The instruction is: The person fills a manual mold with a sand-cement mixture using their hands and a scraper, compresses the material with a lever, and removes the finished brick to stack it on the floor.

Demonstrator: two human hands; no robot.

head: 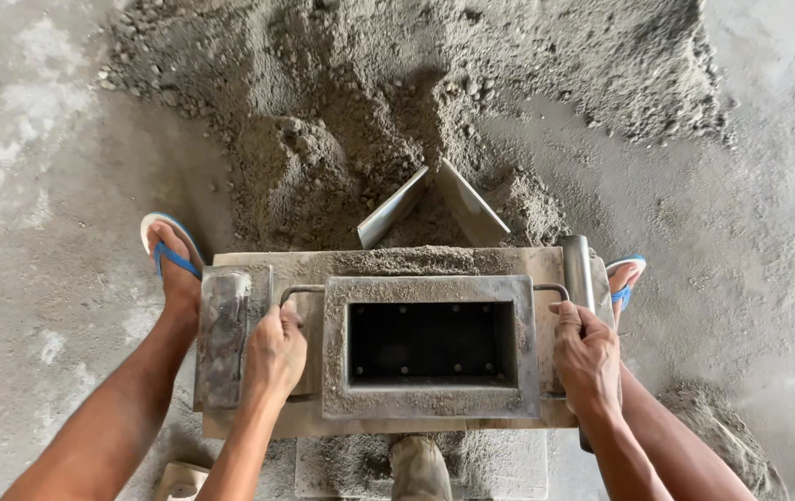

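My left hand [272,357] and right hand [588,357] clamp their fingers around the side handles of the empty steel block mould [430,345], centred on the wooden board [258,263], steadying it squarely beside the sand-cement heap [370,102].

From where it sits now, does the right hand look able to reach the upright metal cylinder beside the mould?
Probably yes. The right hand grips the mould's right handle, and the metal cylinder stands right beside it with nothing between; the hand would only have to let go.
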